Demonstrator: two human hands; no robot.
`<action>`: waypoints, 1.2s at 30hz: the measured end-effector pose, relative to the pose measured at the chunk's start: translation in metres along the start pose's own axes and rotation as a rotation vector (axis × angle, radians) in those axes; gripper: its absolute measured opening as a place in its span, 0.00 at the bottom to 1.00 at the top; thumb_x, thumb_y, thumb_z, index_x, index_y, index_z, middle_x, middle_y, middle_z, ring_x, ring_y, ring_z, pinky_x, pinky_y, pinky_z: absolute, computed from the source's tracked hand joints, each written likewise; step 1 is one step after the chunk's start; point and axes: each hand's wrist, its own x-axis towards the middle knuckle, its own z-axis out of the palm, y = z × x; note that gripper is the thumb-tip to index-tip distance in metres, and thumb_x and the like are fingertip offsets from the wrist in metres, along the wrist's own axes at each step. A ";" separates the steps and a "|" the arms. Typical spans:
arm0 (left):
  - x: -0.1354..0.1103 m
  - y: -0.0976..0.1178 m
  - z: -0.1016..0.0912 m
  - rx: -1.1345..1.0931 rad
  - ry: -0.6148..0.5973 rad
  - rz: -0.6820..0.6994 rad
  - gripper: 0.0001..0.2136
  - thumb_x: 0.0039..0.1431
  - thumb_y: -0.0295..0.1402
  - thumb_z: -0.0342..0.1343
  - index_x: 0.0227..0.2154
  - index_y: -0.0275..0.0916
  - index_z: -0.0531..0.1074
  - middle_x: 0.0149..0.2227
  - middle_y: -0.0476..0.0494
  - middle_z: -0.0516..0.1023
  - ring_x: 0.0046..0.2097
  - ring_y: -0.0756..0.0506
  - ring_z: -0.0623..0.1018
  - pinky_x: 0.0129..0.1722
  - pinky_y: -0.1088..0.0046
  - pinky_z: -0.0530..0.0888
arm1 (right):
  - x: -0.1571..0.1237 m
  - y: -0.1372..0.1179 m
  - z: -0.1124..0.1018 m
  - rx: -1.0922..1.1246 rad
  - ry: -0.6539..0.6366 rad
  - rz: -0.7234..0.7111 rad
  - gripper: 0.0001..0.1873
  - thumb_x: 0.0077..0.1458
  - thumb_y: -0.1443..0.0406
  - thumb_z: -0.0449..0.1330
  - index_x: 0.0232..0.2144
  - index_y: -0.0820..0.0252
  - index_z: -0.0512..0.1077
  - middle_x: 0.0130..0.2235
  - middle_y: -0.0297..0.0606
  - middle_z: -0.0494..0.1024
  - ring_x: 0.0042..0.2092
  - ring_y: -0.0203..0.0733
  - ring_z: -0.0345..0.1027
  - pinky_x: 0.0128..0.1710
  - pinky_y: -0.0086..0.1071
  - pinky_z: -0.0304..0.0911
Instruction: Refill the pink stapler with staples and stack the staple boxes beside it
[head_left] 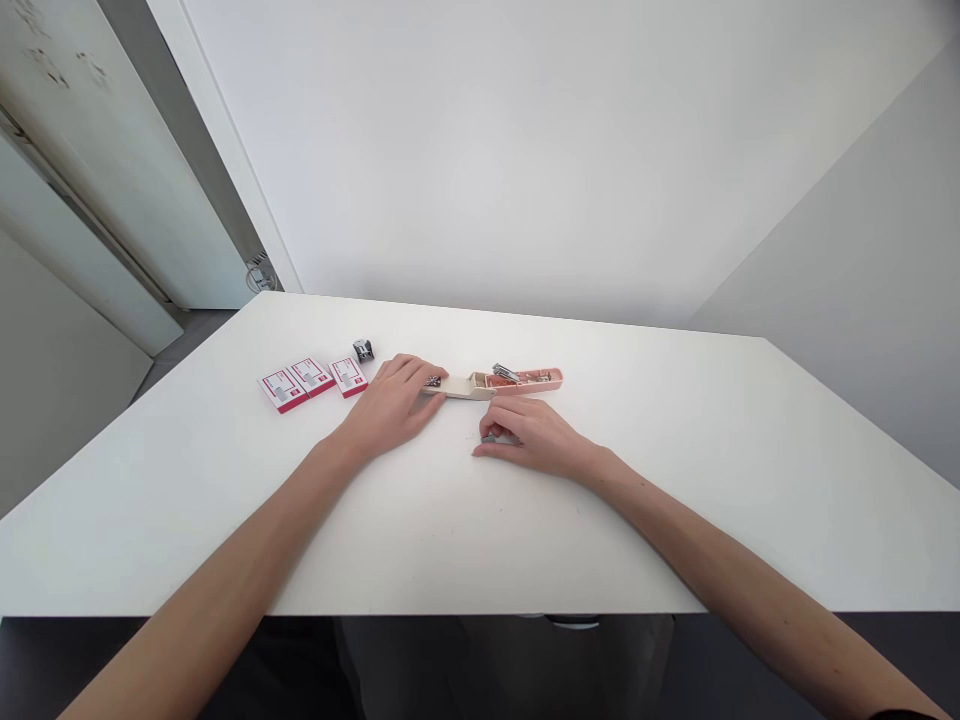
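Observation:
A pink and cream stapler (517, 381) lies flipped open flat on the white table (712, 470), its metal magazine showing. My left hand (394, 403) rests on the cream end of the stapler, fingers curled over it and pressing it down. My right hand (529, 440) lies on the table just in front of the stapler, its fingertips pinched on a small grey strip of staples (489, 438).
Three red and white staple boxes (311, 379) lie in a row to the left of my left hand. A small dark metal object (363, 350) sits just behind them. A door and its frame stand at the far left beyond the table.

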 end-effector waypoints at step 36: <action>-0.003 -0.003 0.000 0.150 -0.058 0.011 0.14 0.74 0.42 0.50 0.53 0.42 0.73 0.54 0.39 0.80 0.57 0.35 0.75 0.58 0.52 0.72 | 0.009 0.006 -0.021 0.739 0.608 0.380 0.22 0.60 0.49 0.71 0.52 0.50 0.81 0.37 0.33 0.79 0.41 0.41 0.78 0.56 0.46 0.74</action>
